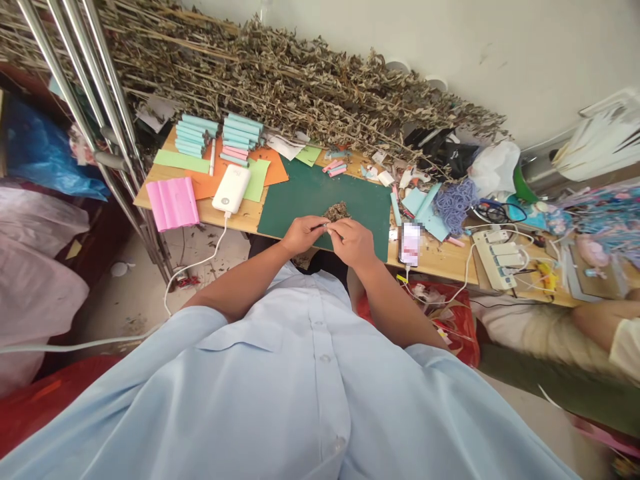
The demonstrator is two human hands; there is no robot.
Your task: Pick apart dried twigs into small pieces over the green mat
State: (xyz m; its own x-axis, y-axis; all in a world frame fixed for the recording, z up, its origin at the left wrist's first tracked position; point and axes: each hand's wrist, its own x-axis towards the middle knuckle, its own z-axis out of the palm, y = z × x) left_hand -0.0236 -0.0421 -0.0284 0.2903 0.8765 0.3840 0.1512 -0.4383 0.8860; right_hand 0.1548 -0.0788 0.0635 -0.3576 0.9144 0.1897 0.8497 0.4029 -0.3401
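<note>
My left hand (pixel 303 233) and my right hand (pixel 352 240) meet at the front edge of the green mat (pixel 295 197). The fingers of both are pinched together around something small and pale, too small to name. Just beyond my fingertips lies a little heap of dried, crumbled leaves (pixel 337 211) on the mat. Blue paper rolls (pixel 243 130) are stacked at the table's back left, with pink ones (pixel 236 153) among them. A few short pink and blue rolls (pixel 336 167) rest at the mat's back edge.
A white power bank (pixel 232 189) with a cable stands left of the mat, near pink paper (pixel 173 203). To the right are a phone (pixel 411 245), purple string (pixel 455 202) and a power strip (pixel 494 259). Dried plants (pixel 280 80) line the back. Another person's arm (pixel 603 320) is at far right.
</note>
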